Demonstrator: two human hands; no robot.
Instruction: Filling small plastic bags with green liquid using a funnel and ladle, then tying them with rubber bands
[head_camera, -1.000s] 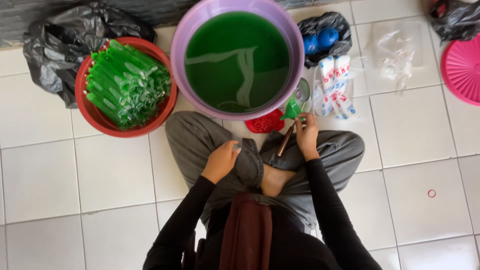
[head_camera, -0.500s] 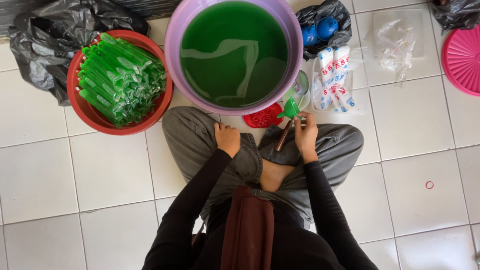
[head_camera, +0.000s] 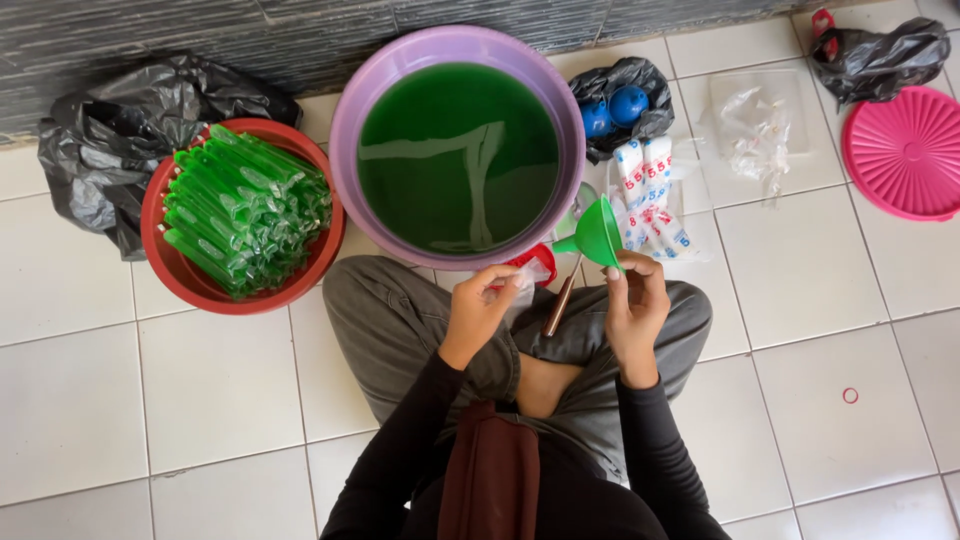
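White plastic packets w/ blue-red print (head_camera: 650, 200) are lying flat on the tiled floor (head_camera: 200, 390), just right of the big purple plastic basin of green liquid (head_camera: 460, 150).

Right hand (head_camera: 635, 305) is holding a small green plastic funnel (head_camera: 598, 232) over the lap, fingers pinching its spout; wide mouth is facing up-left toward the basin, long axis tilted.

Left hand (head_camera: 478, 312) is pinching a thin clear plastic sleeve (head_camera: 522, 285), fingers closed on it.

A brown stick (head_camera: 558, 305) is lying on the knee between the hands.

Red round bowl stacked w/ green filled tubes (head_camera: 240, 215) is sitting left of the basin; pink ribbed lid (head_camera: 905, 150) far right.
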